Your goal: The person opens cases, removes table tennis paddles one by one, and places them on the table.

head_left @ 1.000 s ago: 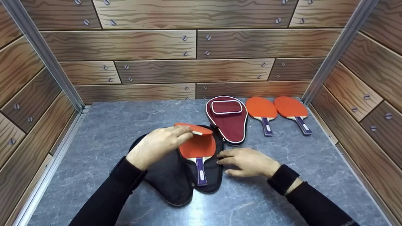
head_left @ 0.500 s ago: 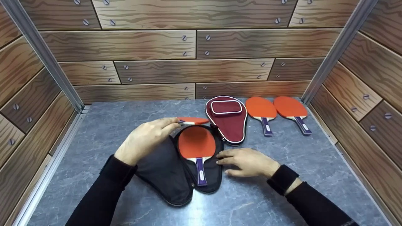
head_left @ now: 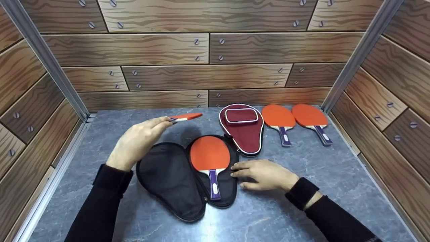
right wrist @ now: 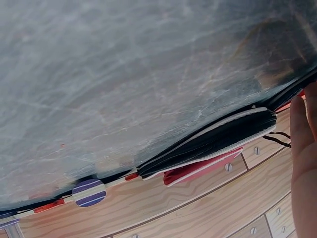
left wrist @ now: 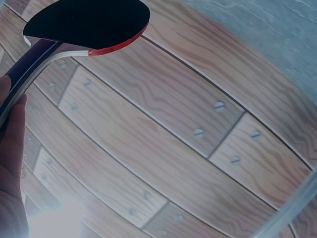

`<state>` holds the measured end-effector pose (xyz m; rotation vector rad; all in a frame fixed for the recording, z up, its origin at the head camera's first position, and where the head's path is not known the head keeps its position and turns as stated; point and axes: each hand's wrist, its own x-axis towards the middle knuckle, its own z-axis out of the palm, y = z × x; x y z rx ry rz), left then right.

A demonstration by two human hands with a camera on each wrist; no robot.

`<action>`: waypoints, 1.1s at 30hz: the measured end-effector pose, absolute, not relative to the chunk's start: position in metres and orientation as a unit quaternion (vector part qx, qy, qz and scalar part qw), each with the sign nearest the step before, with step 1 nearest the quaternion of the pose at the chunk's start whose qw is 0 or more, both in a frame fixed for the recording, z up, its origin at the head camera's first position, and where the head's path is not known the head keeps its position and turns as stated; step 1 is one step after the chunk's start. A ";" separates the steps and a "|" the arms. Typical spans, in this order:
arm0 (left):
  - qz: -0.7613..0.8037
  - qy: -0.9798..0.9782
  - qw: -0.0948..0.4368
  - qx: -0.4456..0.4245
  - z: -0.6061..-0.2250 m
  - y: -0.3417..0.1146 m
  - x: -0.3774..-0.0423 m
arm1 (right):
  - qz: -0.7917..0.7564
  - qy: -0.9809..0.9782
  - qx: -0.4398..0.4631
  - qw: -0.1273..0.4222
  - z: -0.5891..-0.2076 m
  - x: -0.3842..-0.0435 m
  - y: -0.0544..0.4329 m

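My left hand (head_left: 138, 139) grips a table tennis paddle (head_left: 188, 116) by its purple handle, raised above the table behind the open case. Seen nearly edge-on in the head view, this paddle shows its black face (left wrist: 91, 22) in the left wrist view. A black-lined paddle case (head_left: 169, 181) lies unfolded, its flap to the left. In its right half sits another paddle (head_left: 210, 153), red face up, purple handle toward me. The relaxed fingers of my right hand (head_left: 267, 174) rest at the case's right edge and hold nothing.
Behind the open case, to the right, lies a closed maroon case (head_left: 247, 132) with white piping. Two red paddles, one on the left (head_left: 278, 116) and one on the right (head_left: 309, 115), lie beside it. Wood-patterned walls (head_left: 161, 48) enclose the grey table (head_left: 268, 218).
My left hand has lifted the held paddle away from the one in the case, moving it left and back. The case flap is now more exposed. My right hand has stayed put.
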<state>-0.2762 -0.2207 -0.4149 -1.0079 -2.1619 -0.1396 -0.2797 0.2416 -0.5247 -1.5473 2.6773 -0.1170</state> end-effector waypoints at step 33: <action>-0.191 -0.898 0.350 -0.186 -0.438 -0.328 -0.302 | -0.043 0.861 -0.506 0.020 -0.524 -0.279 0.242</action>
